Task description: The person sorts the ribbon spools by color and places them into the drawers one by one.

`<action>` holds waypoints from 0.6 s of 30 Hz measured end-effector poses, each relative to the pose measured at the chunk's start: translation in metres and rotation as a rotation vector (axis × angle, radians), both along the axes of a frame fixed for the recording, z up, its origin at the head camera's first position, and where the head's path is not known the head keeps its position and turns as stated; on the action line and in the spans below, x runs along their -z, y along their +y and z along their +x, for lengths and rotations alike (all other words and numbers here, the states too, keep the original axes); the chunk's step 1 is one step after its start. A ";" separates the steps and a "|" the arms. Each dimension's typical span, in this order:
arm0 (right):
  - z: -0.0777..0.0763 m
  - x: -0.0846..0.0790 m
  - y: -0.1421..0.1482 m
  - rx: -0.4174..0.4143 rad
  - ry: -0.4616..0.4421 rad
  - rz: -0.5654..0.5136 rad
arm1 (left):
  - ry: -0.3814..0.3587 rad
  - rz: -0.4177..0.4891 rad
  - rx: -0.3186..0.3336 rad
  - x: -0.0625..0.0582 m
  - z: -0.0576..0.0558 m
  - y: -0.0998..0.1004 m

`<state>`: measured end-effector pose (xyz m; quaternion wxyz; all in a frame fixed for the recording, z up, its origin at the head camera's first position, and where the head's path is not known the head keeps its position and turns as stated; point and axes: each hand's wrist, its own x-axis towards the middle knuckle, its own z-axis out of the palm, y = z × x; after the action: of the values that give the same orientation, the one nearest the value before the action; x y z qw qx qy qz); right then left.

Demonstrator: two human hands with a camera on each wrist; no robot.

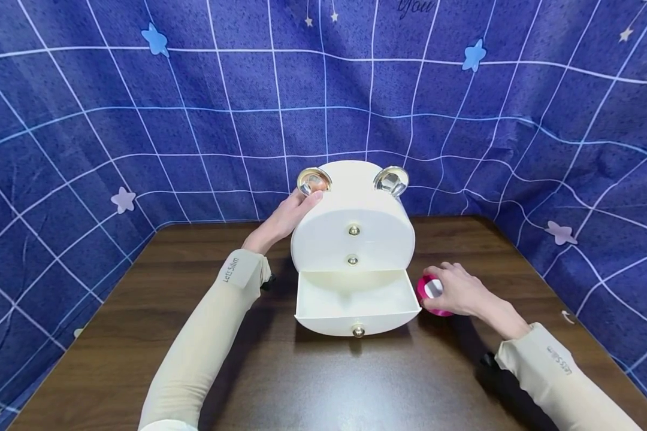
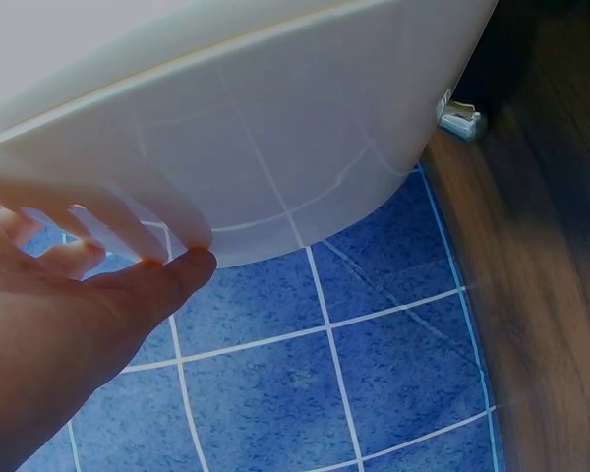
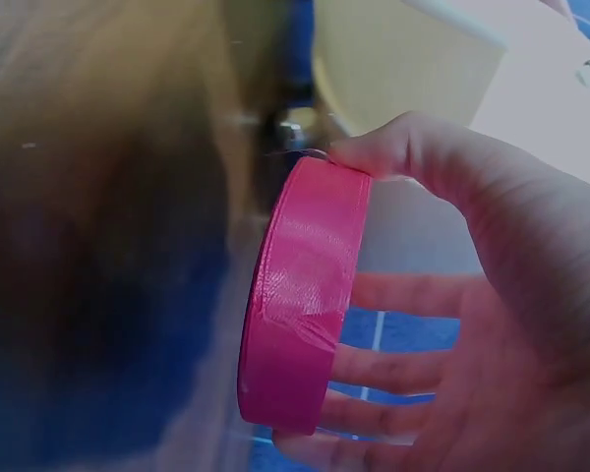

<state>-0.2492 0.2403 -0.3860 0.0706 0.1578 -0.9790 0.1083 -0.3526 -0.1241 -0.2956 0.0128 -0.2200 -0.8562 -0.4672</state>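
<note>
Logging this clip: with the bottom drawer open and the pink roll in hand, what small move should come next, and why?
Probably lift the pink tape roll leftward over the open bottom drawer: the right hand grips it beside the drawer, and the left hand steadies the white drawer box.

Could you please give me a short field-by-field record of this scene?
Left hand: rests on the left side of the white organizer
Right hand: fingers grip a pink ribbon roll, right of the drawer
Drawer: bottom one, pulled open, looks empty
Upper drawers: two, closed
Table: dark wood
Backdrop: blue cloth, white grid
</note>
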 end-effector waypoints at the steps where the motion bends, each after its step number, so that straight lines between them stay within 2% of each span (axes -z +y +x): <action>1: 0.000 -0.003 0.000 -0.003 0.003 -0.002 | 0.003 0.003 0.000 0.000 0.000 0.000; 10: 0.007 -0.026 -0.008 -0.017 0.027 -0.007 | 0.016 -0.016 -0.003 0.001 0.001 -0.001; 18: 0.017 -0.047 -0.017 -0.040 0.086 -0.003 | 0.009 -0.018 0.002 0.002 0.001 -0.002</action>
<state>-0.2322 0.2237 -0.3393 0.1109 0.1820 -0.9714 0.1045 -0.3520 -0.1260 -0.2972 0.0143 -0.2230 -0.8602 -0.4585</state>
